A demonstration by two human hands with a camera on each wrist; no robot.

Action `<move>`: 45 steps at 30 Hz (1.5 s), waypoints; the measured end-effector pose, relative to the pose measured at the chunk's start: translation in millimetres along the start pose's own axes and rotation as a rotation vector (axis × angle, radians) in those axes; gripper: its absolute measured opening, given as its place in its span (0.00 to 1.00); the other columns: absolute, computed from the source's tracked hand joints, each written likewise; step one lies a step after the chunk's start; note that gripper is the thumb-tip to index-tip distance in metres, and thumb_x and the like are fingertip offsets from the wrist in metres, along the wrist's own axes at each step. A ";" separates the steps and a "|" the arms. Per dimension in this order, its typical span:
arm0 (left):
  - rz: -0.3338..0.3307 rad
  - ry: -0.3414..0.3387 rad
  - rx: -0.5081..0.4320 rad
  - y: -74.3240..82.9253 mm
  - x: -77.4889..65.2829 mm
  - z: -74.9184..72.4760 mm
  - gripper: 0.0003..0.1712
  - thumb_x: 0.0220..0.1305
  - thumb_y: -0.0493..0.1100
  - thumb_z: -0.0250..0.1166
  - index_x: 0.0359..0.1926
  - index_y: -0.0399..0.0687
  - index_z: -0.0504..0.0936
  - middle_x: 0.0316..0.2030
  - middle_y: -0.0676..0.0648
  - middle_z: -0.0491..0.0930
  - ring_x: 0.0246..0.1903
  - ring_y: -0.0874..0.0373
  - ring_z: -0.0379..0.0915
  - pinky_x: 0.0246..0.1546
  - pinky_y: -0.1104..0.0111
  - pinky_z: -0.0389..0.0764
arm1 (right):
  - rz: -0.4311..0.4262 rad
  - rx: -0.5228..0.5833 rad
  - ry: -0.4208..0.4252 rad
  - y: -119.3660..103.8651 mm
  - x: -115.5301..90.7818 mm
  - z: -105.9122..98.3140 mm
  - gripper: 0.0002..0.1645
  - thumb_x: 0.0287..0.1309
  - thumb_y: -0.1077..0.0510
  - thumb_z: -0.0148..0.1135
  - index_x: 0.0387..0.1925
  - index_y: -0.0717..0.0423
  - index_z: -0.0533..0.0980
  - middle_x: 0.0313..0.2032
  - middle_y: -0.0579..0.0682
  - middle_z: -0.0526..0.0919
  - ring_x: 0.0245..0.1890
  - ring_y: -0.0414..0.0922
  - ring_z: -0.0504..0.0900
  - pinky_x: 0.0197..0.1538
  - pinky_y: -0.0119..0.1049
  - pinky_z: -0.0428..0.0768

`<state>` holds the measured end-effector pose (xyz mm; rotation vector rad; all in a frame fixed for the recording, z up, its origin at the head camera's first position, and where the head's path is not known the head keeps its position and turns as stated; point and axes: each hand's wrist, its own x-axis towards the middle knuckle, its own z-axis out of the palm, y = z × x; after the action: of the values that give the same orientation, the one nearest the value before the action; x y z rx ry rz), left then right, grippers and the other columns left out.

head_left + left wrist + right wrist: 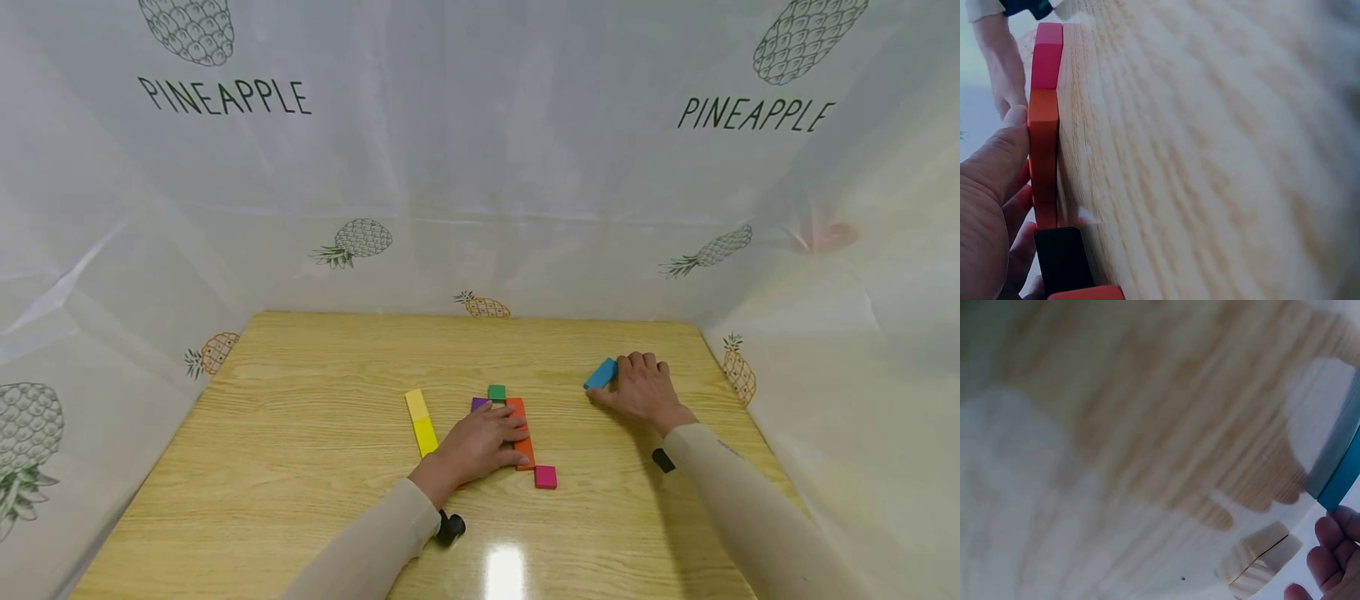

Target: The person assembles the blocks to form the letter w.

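In the head view my left hand (480, 442) lies over a group of coloured blocks, its fingers touching a strip of orange blocks (526, 454). The left wrist view shows the thumb against an orange block (1044, 144), with a pink block (1047, 56) at its far end. A dark block (1063, 259) and a red-orange block (1088, 293) are nearer the camera. To the right, my right hand (643, 390) pinches a blue block (600, 374) between thumb and fingers, low over the table. In the right wrist view, the blue block (1341, 469) shows only partly.
Yellow blocks (420, 421) form a slanted line left of my left hand. A green block (497, 392) and a partly covered purple block (478, 404) sit beyond it. The wooden table (322, 358) meets a pineapple-print sheet (480, 167) at its back and sides.
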<state>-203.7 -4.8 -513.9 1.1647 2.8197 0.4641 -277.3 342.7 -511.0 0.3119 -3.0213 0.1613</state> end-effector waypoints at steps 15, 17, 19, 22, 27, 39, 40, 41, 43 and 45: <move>0.002 -0.003 0.025 -0.6 0.0 1.7 0.30 0.73 0.64 0.63 0.69 0.59 0.83 0.70 0.58 0.78 0.77 0.54 0.64 0.81 0.54 0.59 | -0.062 0.017 0.060 1.0 0.6 -2.3 0.55 0.56 0.29 0.71 0.59 0.73 0.69 0.57 0.72 0.73 0.56 0.70 0.69 0.55 0.64 0.70; -0.003 -0.003 0.018 -0.5 -0.1 1.9 0.29 0.73 0.64 0.64 0.69 0.59 0.83 0.70 0.58 0.78 0.77 0.54 0.64 0.82 0.54 0.59 | -0.082 0.006 0.084 1.2 0.7 -1.5 0.55 0.55 0.29 0.71 0.60 0.73 0.68 0.57 0.72 0.72 0.57 0.70 0.69 0.55 0.64 0.70; -0.009 -0.001 0.012 -0.5 0.1 1.9 0.29 0.73 0.63 0.64 0.69 0.60 0.83 0.70 0.58 0.78 0.77 0.55 0.64 0.82 0.54 0.58 | -0.097 -0.003 0.094 0.9 0.7 -0.9 0.55 0.55 0.29 0.71 0.61 0.73 0.68 0.57 0.72 0.72 0.57 0.69 0.69 0.55 0.63 0.70; -0.014 0.002 -0.003 -0.2 -0.1 1.4 0.29 0.73 0.63 0.64 0.69 0.60 0.83 0.70 0.58 0.77 0.78 0.55 0.63 0.82 0.54 0.57 | -0.107 -0.006 0.102 1.1 1.0 -0.4 0.56 0.54 0.29 0.71 0.62 0.73 0.68 0.57 0.71 0.72 0.57 0.69 0.69 0.55 0.63 0.71; -0.010 0.004 -0.004 -0.1 0.0 1.4 0.29 0.73 0.62 0.64 0.69 0.59 0.83 0.70 0.58 0.78 0.77 0.55 0.63 0.82 0.54 0.57 | -0.120 -0.026 0.106 0.9 0.7 -1.5 0.57 0.54 0.30 0.72 0.64 0.73 0.67 0.58 0.72 0.72 0.58 0.68 0.69 0.55 0.63 0.72; -0.008 0.005 0.000 -0.7 0.4 1.9 0.29 0.73 0.63 0.64 0.68 0.59 0.83 0.70 0.58 0.78 0.77 0.55 0.63 0.82 0.53 0.58 | -0.193 -0.061 0.155 0.9 -4.0 -0.2 0.59 0.51 0.29 0.74 0.64 0.73 0.67 0.58 0.71 0.73 0.58 0.66 0.70 0.55 0.62 0.73; -0.009 0.005 -0.002 -0.6 0.4 1.9 0.29 0.73 0.63 0.64 0.68 0.59 0.83 0.70 0.58 0.78 0.77 0.55 0.63 0.82 0.53 0.58 | -0.197 -0.061 0.157 1.4 -4.7 0.2 0.58 0.51 0.29 0.74 0.64 0.73 0.67 0.58 0.71 0.73 0.57 0.66 0.70 0.54 0.62 0.73; -0.009 0.004 -0.004 -0.6 0.4 1.8 0.29 0.73 0.63 0.64 0.68 0.59 0.83 0.70 0.57 0.78 0.78 0.55 0.63 0.82 0.53 0.58 | -0.201 -0.059 0.157 1.6 -5.5 0.4 0.58 0.52 0.30 0.74 0.64 0.73 0.67 0.58 0.71 0.73 0.57 0.66 0.70 0.54 0.61 0.73; -0.010 0.001 -0.006 -0.5 0.6 1.8 0.29 0.73 0.63 0.64 0.69 0.59 0.83 0.70 0.57 0.78 0.78 0.55 0.63 0.82 0.53 0.58 | -0.206 -0.051 0.150 1.6 -7.4 0.2 0.58 0.52 0.30 0.74 0.64 0.73 0.67 0.58 0.70 0.73 0.57 0.66 0.70 0.54 0.61 0.72; -0.008 -0.001 -0.007 -0.5 0.7 1.6 0.29 0.73 0.63 0.63 0.69 0.58 0.82 0.70 0.57 0.78 0.78 0.55 0.63 0.82 0.53 0.58 | -0.206 -0.044 0.138 1.5 -9.3 -0.7 0.58 0.53 0.30 0.73 0.64 0.73 0.66 0.58 0.70 0.72 0.57 0.66 0.69 0.54 0.61 0.72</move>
<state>-204.3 -4.3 -515.5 1.1510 2.8186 0.4727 -268.5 346.0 -511.5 0.5795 -2.8300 0.0945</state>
